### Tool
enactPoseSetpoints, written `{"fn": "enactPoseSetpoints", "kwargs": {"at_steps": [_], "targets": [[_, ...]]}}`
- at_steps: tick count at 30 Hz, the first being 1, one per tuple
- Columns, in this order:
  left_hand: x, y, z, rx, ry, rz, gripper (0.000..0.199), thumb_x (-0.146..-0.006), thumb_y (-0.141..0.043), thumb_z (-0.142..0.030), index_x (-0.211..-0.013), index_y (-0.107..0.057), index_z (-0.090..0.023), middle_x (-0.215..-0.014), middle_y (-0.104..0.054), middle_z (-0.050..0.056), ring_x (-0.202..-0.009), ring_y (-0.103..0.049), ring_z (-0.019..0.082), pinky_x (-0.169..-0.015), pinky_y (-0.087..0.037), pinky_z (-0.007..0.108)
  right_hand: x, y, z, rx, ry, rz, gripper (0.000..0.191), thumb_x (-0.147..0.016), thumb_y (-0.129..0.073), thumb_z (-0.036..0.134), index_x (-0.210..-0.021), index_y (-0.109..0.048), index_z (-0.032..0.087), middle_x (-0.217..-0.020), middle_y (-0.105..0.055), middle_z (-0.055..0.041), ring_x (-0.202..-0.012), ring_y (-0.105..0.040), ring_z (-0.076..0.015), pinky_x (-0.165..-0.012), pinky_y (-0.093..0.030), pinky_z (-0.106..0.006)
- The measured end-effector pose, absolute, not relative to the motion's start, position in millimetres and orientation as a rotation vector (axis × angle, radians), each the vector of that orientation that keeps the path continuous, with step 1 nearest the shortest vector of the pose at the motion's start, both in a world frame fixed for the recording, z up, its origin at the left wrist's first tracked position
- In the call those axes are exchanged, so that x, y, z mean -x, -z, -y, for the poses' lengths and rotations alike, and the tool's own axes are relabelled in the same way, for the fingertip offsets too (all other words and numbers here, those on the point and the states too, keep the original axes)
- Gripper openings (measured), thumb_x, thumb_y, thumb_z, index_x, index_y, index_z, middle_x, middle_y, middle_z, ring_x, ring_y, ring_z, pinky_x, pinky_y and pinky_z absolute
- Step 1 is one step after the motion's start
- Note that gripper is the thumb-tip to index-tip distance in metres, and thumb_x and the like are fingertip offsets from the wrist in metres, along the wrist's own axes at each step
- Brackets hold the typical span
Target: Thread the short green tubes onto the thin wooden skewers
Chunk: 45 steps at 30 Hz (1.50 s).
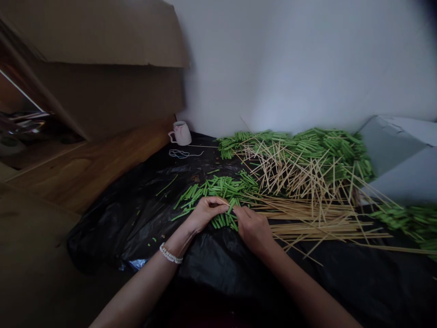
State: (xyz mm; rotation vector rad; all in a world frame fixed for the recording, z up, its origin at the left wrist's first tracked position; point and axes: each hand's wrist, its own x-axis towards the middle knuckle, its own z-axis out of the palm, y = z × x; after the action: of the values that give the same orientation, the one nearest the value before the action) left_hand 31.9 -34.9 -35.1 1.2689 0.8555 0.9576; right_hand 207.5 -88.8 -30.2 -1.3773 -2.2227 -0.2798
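My left hand (206, 210) is closed in a pinch, thumb and forefinger forming a ring. What its fingertips hold is too small to make out. Close against it, my right hand (251, 227) pinches a short green stem piece (232, 203) that shows between the two hands. Beneath and behind the hands lies a loose pile of cut green stem pieces (218, 187) on black plastic sheeting (211, 259). Long thin wooden sticks (307, 210) lie in a bundle just right of my right hand.
Behind the bundle, wooden sticks (287, 171) lie crisscrossed before a larger green heap (317, 143). More green pieces (413, 223) lie far right, near a white box (399, 155). A mug (182, 134) and tangled string (180, 154) are back left, below a cardboard box (112, 91).
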Motion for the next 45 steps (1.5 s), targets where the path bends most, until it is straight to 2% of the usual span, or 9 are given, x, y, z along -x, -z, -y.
{"fn": "enactPoseSetpoints", "kwargs": {"at_steps": [5,9,13,18,23,27,34,39,45], "targets": [[-28,36,34,-1.272,-0.945,-0.906,0.022,-0.070,-0.077,-0.034,-0.081,-0.074,-0.015,-0.076,-0.068,0.003,-0.066,-0.056,0.012,-0.068,-0.043,0.025,-215,30,87,1.390,0.301,2.158,0.031,-0.090,-0.039,0.011,-0.110,-0.063,0.016,-0.076,-0.066,-0.0025,-0.066,-0.060,-0.0132,-0.058,-0.038,-0.024],[-23,35,29,-1.203,-1.135,-1.035,0.025,-0.068,-0.078,-0.037,-0.081,-0.072,-0.016,-0.072,-0.067,0.001,-0.064,-0.055,0.011,-0.066,-0.043,0.024,-223,31,84,1.400,0.292,2.103,0.031,-0.090,-0.040,0.011,-0.110,-0.063,0.016,-0.086,-0.069,-0.0041,-0.073,-0.062,-0.0125,-0.063,-0.040,-0.022],[-17,32,22,-1.247,-1.349,-1.204,0.027,-0.067,-0.078,-0.038,-0.078,-0.071,-0.015,-0.073,-0.066,0.002,-0.068,-0.057,0.013,-0.070,-0.045,0.025,-227,33,82,1.399,0.310,2.069,0.028,-0.091,-0.041,0.013,-0.105,-0.065,0.017,-0.083,-0.069,-0.0030,-0.072,-0.062,-0.0125,-0.063,-0.041,-0.022],[-15,33,18,-1.031,-1.629,-1.070,0.032,-0.080,-0.064,-0.042,-0.101,-0.062,-0.018,-0.088,-0.064,0.004,-0.082,-0.063,0.017,-0.081,-0.049,0.034,-227,33,81,1.387,0.319,2.061,0.027,-0.092,-0.042,0.014,-0.106,-0.065,0.016,-0.083,-0.069,-0.0031,-0.072,-0.063,-0.0132,-0.064,-0.041,-0.023],[-15,33,23,-1.652,-1.282,-1.183,0.012,-0.073,-0.061,-0.016,-0.084,-0.065,-0.018,-0.110,-0.061,0.008,-0.110,-0.056,0.025,-0.099,-0.041,0.043,-229,30,82,1.398,0.285,2.059,0.028,-0.093,-0.041,0.015,-0.108,-0.065,0.016,-0.087,-0.070,-0.0048,-0.078,-0.065,-0.0139,-0.070,-0.044,-0.022],[-14,27,32,-2.219,-0.871,-1.108,0.030,-0.062,-0.052,-0.001,-0.077,-0.070,-0.020,-0.131,-0.053,0.006,-0.125,-0.042,0.027,-0.109,-0.027,0.045,-229,29,82,1.420,0.290,2.061,0.028,-0.094,-0.041,0.016,-0.107,-0.066,0.015,-0.089,-0.071,-0.0067,-0.079,-0.065,-0.0143,-0.071,-0.045,-0.023],[-14,23,39,-2.449,-0.618,-1.059,0.026,-0.059,-0.060,-0.006,-0.080,-0.067,-0.021,-0.141,-0.045,0.005,-0.130,-0.034,0.031,-0.109,-0.024,0.049,-229,30,82,1.421,0.289,2.067,0.028,-0.093,-0.040,0.016,-0.107,-0.065,0.016,-0.087,-0.070,-0.0061,-0.078,-0.065,-0.0138,-0.070,-0.045,-0.022],[-17,26,40,-2.438,-0.678,-1.108,0.016,-0.065,-0.062,-0.009,-0.077,-0.063,-0.020,-0.138,-0.048,0.007,-0.128,-0.036,0.030,-0.107,-0.029,0.046,-228,31,82,1.397,0.286,2.071,0.027,-0.093,-0.042,0.015,-0.107,-0.065,0.016,-0.084,-0.070,-0.0038,-0.074,-0.064,-0.0134,-0.066,-0.042,-0.022],[-21,26,38,-2.348,-0.927,-1.117,0.007,-0.080,-0.059,-0.016,-0.083,-0.063,-0.020,-0.130,-0.055,0.008,-0.124,-0.044,0.026,-0.106,-0.032,0.044,-228,32,82,1.369,0.314,2.054,0.026,-0.092,-0.043,0.014,-0.105,-0.065,0.016,-0.085,-0.070,-0.0040,-0.072,-0.063,-0.0129,-0.064,-0.041,-0.022]]}}
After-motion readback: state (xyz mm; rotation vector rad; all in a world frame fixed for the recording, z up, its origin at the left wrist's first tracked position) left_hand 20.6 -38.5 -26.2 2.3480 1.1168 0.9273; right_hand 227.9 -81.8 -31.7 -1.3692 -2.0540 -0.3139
